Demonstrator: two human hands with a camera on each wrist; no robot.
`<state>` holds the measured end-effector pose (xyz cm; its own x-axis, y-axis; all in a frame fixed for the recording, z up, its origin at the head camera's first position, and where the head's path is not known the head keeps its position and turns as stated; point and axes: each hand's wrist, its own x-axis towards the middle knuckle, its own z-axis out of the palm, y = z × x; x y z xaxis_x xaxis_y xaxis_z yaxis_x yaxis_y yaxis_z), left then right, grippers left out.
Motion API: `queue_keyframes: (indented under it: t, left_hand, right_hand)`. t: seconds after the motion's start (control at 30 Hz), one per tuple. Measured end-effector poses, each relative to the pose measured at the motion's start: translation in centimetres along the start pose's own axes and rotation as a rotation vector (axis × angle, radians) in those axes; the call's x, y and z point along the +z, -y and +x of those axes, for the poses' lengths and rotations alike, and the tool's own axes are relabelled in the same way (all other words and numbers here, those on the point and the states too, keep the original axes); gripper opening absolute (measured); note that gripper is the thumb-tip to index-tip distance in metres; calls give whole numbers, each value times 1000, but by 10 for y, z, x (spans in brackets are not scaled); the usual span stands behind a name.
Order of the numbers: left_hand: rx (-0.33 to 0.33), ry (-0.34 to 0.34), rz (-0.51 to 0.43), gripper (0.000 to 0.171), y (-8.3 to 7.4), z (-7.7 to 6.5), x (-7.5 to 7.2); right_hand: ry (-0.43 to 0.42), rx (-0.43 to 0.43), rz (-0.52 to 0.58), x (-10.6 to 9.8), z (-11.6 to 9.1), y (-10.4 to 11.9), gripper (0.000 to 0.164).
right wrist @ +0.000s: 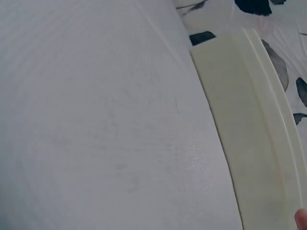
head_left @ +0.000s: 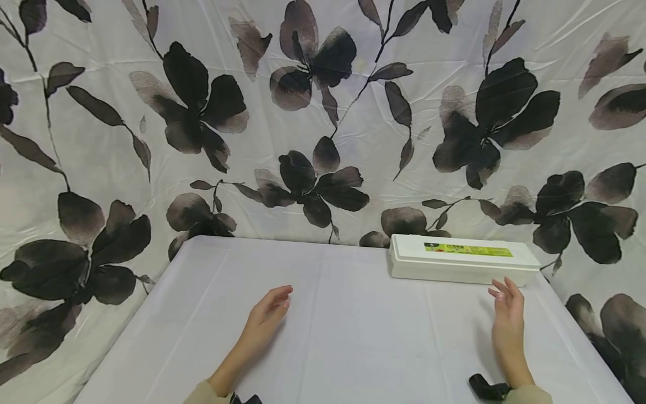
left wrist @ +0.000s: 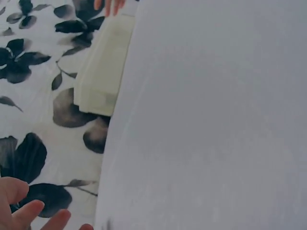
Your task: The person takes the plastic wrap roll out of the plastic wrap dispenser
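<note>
A long cream-white lidded box [head_left: 454, 269] lies at the back right of the white table, a yellow-green label [head_left: 468, 249] on its lid. My right hand [head_left: 508, 322] is held just in front of the box's right end, fingers loosely extended and holding nothing. Over the left middle of the table is my left hand [head_left: 263, 320], fingers relaxed, with nothing in it. The box [left wrist: 103, 67] shows near the top of the left wrist view, with left fingers [left wrist: 31, 213] at the lower corner. In the right wrist view, one right fingertip [right wrist: 301, 219] overlaps the box [right wrist: 244, 124].
A white cloth [head_left: 353, 336] covers the table. Behind it hangs a pale curtain with dark flowers [head_left: 313, 123], close to the back edge. Black straps [head_left: 487, 387] show at both wrists, beside the beige sleeves [head_left: 527, 395].
</note>
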<state>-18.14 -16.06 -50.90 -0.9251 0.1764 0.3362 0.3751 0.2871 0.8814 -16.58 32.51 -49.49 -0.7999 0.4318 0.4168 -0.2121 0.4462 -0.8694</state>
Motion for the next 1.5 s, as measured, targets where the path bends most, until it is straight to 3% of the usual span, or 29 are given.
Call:
queue_keyframes:
  t: [0.17,0.3,0.43,0.67,0.9,1.0,1.3,1.5]
  left_hand:
    - [-62,18,-174,40,11,5,14]
    - [-77,4,-241,42,15,11,25]
    - [-79,-10,-247,41,14,17,36]
    - [-129,-22,-240,38,7,31,55]
    - [-145,-11,-226,35,-24,42,67]
    - [-144,-2,-228,35,-30,46,71]
    - [-137,-12,-261,36,-16,61,95]
    - [-114,3,-271,34,-31,67,103]
  right_hand:
    - [-156,19,92,-1,5,-8,42]
    - [-238,35,118,-3,8,-14,39]
    - [-281,64,121,-5,10,-21,35]
    - [-367,126,229,-11,18,-26,31]
    - [-403,252,279,-18,26,-35,25]
    - [-434,301,331,-19,30,-39,20]
    - [-526,427,449,-26,41,-39,14]
    - [-541,477,469,-28,46,-39,12]
